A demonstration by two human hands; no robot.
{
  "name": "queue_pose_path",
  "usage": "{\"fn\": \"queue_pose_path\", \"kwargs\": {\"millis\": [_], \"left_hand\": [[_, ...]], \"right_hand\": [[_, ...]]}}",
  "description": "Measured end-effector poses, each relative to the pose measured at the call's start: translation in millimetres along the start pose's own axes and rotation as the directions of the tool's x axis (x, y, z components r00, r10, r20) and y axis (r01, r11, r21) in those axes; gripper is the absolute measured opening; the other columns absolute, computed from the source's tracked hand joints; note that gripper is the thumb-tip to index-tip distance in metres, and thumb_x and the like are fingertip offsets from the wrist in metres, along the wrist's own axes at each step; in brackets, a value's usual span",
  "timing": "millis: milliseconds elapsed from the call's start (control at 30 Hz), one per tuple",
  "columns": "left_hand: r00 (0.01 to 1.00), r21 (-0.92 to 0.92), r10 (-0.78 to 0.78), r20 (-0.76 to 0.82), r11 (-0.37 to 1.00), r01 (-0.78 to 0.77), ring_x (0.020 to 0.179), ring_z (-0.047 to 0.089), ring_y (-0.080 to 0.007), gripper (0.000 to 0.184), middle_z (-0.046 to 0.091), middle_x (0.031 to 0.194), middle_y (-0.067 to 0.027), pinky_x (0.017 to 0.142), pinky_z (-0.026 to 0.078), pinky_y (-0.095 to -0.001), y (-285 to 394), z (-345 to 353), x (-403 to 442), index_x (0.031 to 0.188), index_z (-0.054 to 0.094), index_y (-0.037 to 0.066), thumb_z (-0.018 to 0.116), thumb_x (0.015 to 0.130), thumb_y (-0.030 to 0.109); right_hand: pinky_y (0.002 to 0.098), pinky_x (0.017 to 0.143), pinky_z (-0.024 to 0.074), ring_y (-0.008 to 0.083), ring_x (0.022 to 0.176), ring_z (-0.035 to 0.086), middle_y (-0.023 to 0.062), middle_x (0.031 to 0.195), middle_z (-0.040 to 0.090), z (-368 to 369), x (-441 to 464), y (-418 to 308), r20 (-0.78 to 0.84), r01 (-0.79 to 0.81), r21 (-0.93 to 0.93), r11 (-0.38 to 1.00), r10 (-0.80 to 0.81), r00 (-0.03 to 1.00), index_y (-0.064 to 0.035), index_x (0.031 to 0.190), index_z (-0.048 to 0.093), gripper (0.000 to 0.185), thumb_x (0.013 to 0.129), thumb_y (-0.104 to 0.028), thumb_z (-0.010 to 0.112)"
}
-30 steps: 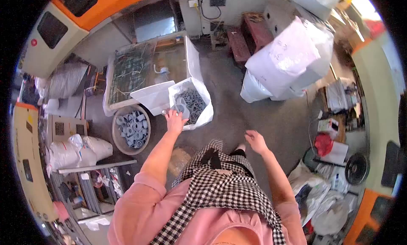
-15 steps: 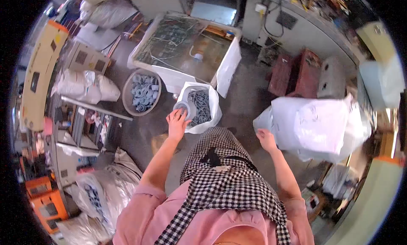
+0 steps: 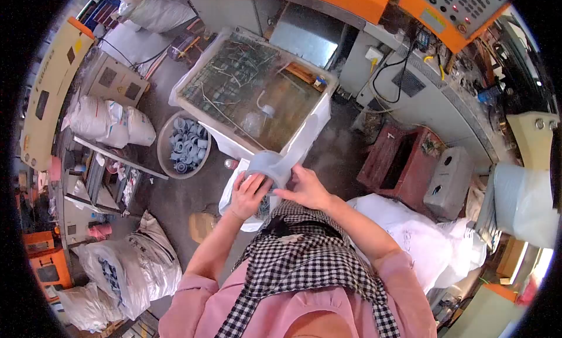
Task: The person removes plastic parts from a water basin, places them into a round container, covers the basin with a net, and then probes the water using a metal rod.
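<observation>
A round grey plastic piece with a hollow, cup-like body (image 3: 264, 166) is held between my two hands, above an open white bag (image 3: 227, 200). From it a long, pale, flat strip (image 3: 307, 136) sticks up to the right; I cannot tell its exact kind. My left hand (image 3: 247, 196) lies with its fingers curled over the near left side of the piece. On the other side, my right hand (image 3: 307, 189) grips it by the base of the strip, thumb toward me. My hands and the piece hide most of the bag and its thin grey parts.
A large white-walled tub (image 3: 234, 140) of murky liquid stands ahead. Left of it is a round basin (image 3: 165, 140) of grey fittings. Red metal boxes (image 3: 389, 168) and a stuffed white bag (image 3: 404, 227) are at right. Filled sacks (image 3: 146, 262) lie at lower left.
The grey piece has come up out of the white bag in my left hand. My right hand has moved left from the stuffed bag onto it. The view has tilted, showing orange machinery.
</observation>
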State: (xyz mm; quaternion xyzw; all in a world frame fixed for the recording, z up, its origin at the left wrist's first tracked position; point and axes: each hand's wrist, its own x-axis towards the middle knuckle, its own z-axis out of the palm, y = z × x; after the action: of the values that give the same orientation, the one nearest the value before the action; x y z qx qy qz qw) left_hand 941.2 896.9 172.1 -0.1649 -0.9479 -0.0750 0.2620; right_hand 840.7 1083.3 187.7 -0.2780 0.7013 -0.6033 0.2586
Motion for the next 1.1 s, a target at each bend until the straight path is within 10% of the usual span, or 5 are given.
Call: {"fn": "queue_pose_path", "kwargs": {"millis": [233,300,467,833,1100], "left_hand": [[0.880,-0.458,-0.463,-0.110,0.809,0.368,0.112,0.046,-0.0229,0.073,0.048,0.121,-0.0147,0.092,0.037,-0.0401,-28,-17,101,0.130,0.039,0.001,0.075,0.069,0.020],[0.665,-0.848,-0.647,0.373,0.053,0.528,0.106,0.050,-0.0189,0.073,0.046,0.122,-0.0114,0.086,0.042,-0.0337,-42,2,111,0.134,0.033,0.000,0.072,0.073,0.014],[0.555,-0.838,-0.652,0.517,-0.252,0.485,0.100,0.051,-0.0154,0.069,0.043,0.117,-0.0069,0.082,0.051,-0.0291,-71,28,159,0.136,0.030,0.003,0.065,0.076,-0.001],[0.255,-0.855,-0.857,0.447,-0.325,0.405,0.111,0.049,-0.0191,0.070,0.044,0.118,-0.0077,0.085,0.050,-0.0313,-100,121,263,0.132,0.034,0.005,0.062,0.071,-0.011],[0.177,-0.870,-0.864,0.471,-0.421,0.256,0.110,0.051,-0.0243,0.063,0.044,0.121,-0.0123,0.085,0.052,-0.0374,-107,152,305,0.131,0.034,0.001,0.060,0.075,-0.008]], "right_hand": [[0.0331,0.092,0.0406,0.0187,0.103,0.054,0.0106,0.110,0.056,-72,88,-7,0.184,-0.133,0.486,0.864,0.048,0.982,0.0025,0.124,0.038,0.047,0.083,-0.007,0.058],[0.0331,0.092,0.0412,0.0194,0.104,0.054,0.0105,0.112,0.056,-87,115,1,0.232,-0.095,0.447,0.889,-0.013,0.973,0.0025,0.127,0.036,0.048,0.084,-0.007,0.056],[0.0335,0.092,0.0414,0.0197,0.104,0.054,0.0101,0.114,0.055,-118,178,17,0.324,-0.123,0.439,0.890,-0.029,0.946,-0.0005,0.131,0.032,0.057,0.080,-0.003,0.059],[0.0332,0.091,0.0418,0.0204,0.105,0.055,0.0113,0.122,0.048,-224,341,30,0.629,-0.099,0.242,0.965,-0.078,0.774,-0.0027,0.142,0.011,0.084,0.075,0.001,0.062],[0.0298,0.078,0.0482,0.0192,0.093,0.059,0.0136,0.107,0.058,-256,396,31,0.705,-0.269,0.153,0.951,0.086,0.704,0.0016,0.126,0.037,0.052,0.082,-0.017,0.057]]}}
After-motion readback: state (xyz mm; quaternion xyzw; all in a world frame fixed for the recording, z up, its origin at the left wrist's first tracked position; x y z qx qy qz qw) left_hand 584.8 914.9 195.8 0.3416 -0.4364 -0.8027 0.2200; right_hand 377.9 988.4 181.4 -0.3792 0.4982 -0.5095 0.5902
